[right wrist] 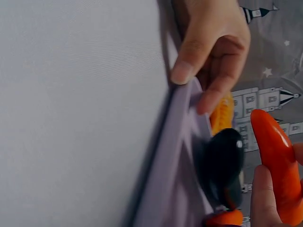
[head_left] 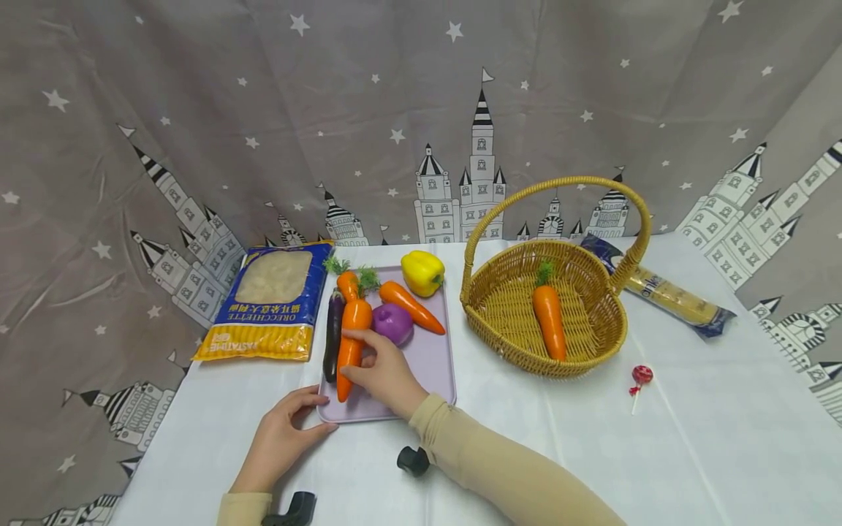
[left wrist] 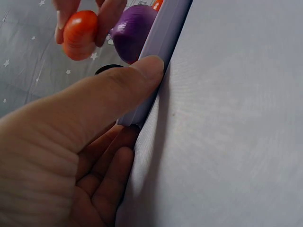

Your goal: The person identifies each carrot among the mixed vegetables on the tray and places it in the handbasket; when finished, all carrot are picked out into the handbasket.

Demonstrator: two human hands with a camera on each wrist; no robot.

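Note:
My right hand [head_left: 388, 372] pinches an orange carrot [head_left: 356, 318] between thumb and fingers, over the left part of a lilac tray [head_left: 430, 372]. In the right wrist view, the carrot [right wrist: 277, 156] is raised with its tip free. My left hand [head_left: 279, 435] holds the tray's near left corner, thumb on the near edge and fingers at the left side. Beside the held carrot lie a dark eggplant [head_left: 333, 336] and a purple onion [head_left: 392, 324]. Another carrot [head_left: 347, 283] is partly hidden behind it. A further carrot [head_left: 414, 307] and a yellow bell pepper [head_left: 422, 272] are toward the tray's far right.
A wicker basket [head_left: 487, 332] with a tall handle stands right of the tray, with one carrot [head_left: 549, 321] inside. Behind it lies a pasta packet [head_left: 677, 294]. A red lollipop [head_left: 641, 376] lies in front on the right. An orecchiette bag [head_left: 263, 303] lies left of the tray.

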